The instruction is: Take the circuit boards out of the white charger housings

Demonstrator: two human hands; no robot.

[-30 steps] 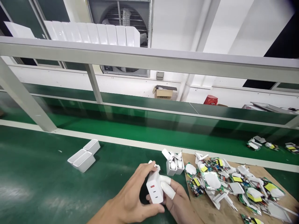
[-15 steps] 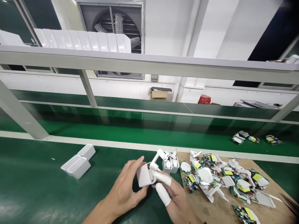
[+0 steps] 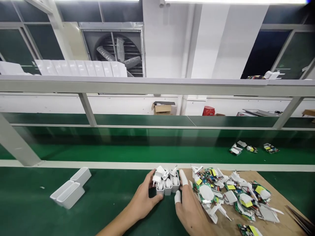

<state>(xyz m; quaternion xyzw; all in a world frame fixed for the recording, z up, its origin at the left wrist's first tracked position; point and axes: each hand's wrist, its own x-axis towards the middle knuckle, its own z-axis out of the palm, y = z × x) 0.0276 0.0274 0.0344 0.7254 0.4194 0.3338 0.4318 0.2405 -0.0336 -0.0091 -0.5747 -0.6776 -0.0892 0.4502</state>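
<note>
My left hand [image 3: 144, 200] curls its fingers round a white charger [image 3: 159, 183] that stands on the green mat, touching two more upright white chargers [image 3: 171, 183] to form a short row. My right hand [image 3: 190, 211] lies just right of that row with its fingers stretched out. It wears white finger cots on the thumb and index finger and holds nothing. Close to its right lies a pile of circuit boards and white plug parts [image 3: 231, 193] on a brown board [image 3: 283, 213].
Three empty white casings [image 3: 70, 191] lie on the mat at the left. A green conveyor belt [image 3: 147, 150] runs behind, carrying a few loose boards [image 3: 246, 149]. A grey frame rail [image 3: 157, 86] crosses overhead, with a slanted post [image 3: 14, 144] at the left.
The charger that both hands held up and turned now stands on the mat beside the other two. My right hand has let go and opened. The view has tilted upward.
</note>
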